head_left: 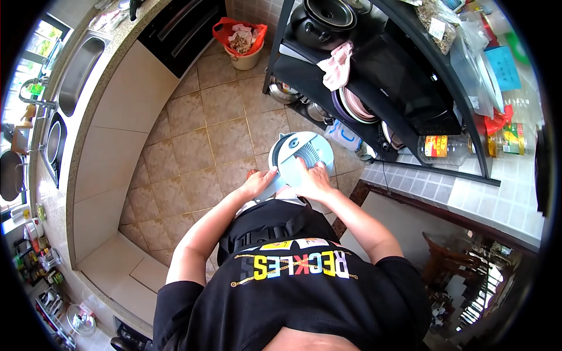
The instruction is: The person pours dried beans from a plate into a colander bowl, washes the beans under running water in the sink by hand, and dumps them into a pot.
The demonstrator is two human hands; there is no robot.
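Observation:
In front of my waist is a light blue round plastic piece with a ribbed, slotted section, a flat strip across it and a dark gap near its left rim. I cannot make out its exact kind. My left hand grips its lower left edge, thumb on top and the other fingers mostly hidden beneath. On the right side, my right hand holds it too, with fingers on its face by the slots.
Brown floor tiles spread ahead. A bin with a red bag stands at the far end. On the left run a counter and sink. To the right is a black rack with pots and a pink cloth.

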